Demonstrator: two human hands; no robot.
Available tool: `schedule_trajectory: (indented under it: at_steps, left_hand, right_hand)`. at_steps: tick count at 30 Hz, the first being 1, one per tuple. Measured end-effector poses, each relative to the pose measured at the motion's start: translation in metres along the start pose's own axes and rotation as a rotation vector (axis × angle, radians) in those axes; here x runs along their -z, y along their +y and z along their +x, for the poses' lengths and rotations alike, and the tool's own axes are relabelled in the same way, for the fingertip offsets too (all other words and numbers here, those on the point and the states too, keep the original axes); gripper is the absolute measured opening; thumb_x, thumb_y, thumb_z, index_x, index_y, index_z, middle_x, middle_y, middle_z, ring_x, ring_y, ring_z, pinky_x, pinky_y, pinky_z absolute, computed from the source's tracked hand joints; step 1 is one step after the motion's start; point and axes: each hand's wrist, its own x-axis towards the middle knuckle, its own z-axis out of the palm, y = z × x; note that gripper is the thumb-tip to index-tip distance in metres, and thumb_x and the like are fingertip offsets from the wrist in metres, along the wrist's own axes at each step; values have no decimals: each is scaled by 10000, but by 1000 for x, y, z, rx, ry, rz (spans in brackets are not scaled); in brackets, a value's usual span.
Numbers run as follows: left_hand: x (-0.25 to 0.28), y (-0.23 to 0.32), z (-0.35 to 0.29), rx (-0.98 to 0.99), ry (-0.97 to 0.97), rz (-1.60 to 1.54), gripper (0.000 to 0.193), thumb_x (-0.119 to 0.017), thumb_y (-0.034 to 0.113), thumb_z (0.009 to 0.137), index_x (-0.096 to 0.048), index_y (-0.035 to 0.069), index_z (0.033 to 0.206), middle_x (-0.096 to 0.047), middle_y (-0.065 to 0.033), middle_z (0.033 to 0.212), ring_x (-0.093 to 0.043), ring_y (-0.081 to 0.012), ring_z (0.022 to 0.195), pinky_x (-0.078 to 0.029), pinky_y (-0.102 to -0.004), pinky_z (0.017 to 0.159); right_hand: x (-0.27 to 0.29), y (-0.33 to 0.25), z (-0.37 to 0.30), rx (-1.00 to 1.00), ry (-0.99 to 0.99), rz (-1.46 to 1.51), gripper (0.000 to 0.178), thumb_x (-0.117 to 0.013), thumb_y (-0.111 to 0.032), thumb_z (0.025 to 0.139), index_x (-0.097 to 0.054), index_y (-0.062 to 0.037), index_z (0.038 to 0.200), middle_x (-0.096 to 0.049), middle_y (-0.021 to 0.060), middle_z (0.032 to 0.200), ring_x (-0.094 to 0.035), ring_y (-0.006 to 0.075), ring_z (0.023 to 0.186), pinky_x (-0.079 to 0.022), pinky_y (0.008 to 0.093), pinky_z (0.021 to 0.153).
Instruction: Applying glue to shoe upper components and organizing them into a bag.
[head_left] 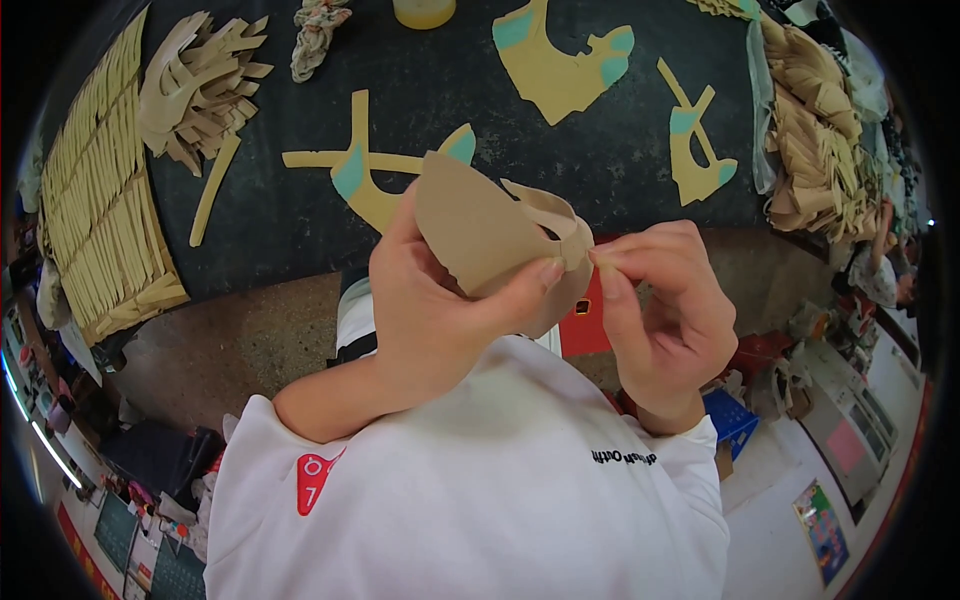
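Note:
A tan shoe upper (480, 225), curved and partly folded, is held up in front of my chest. My left hand (440, 310) wraps round its near side, with the thumb pressed on the upper near its narrow right end. At that same end my right hand (665, 300) pinches the edge between thumb and forefinger; its other fingers are curled. Just behind the held upper lies a flat yellowish piece with teal patches and crossed straps (356, 160), partly hidden by my left hand and the upper.
On the dark table (560, 190) lie two more teal-patched pieces (565, 70) (700, 150), a loose strip (214, 190) and a pile of tan pieces (200, 85). Rows of strips (100, 190) line the left edge. Stacked pieces (815, 140) stand right, a yellow container (424, 12) behind.

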Motion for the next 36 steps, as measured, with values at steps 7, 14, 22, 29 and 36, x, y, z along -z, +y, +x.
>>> schedule_trajectory:
  at_steps: [7, 14, 22, 29, 36]
  left_hand:
    - [0, -2, -1, -22, -10, 34, 407, -758, 30, 707, -477, 21, 1001, -630, -76, 929, -621, -113, 830, -513, -247, 704]
    - [-6, -10, -3, -220, 17, -57, 342, -744, -20, 700, -479, 29, 911, -646, -72, 880, -606, -91, 748, -493, -222, 645]
    - [-2, 2, -1, -43, -18, 5, 400, -728, -15, 711, -435, 22, 981, -643, -88, 902, -627, -122, 828, -520, -251, 711]
    - [-4, -3, -1, -186, -28, -70, 411, -727, -34, 707, -415, 27, 966, -646, -100, 910, -637, -129, 846, -528, -254, 726]
    - [-3, -10, 1, -400, 7, 147, 408, -736, -47, 700, -420, 31, 946, -611, -54, 860, -632, -97, 791, -512, -213, 674]
  right_hand:
    - [-5, -2, 6, 168, -29, -216, 230, -687, 96, 649, -635, 2, 852, -647, 92, 812, -554, 216, 675, -445, 273, 584]
    - [-10, -6, 8, 265, 0, -402, 235, -648, 96, 598, -600, 0, 807, -622, 93, 777, -552, 220, 651, -451, 285, 573]
    - [-7, -3, 8, 150, 33, -245, 254, -675, 99, 607, -610, 1, 832, -629, 89, 793, -557, 219, 662, -456, 280, 584]
    - [-9, -3, 10, 283, 11, -352, 240, -686, 99, 597, -627, 23, 817, -647, 106, 809, -548, 232, 649, -454, 274, 536]
    - [-10, 3, 11, 437, -8, -459, 256, -675, 79, 584, -620, 72, 833, -631, 141, 801, -544, 251, 636, -453, 280, 513]
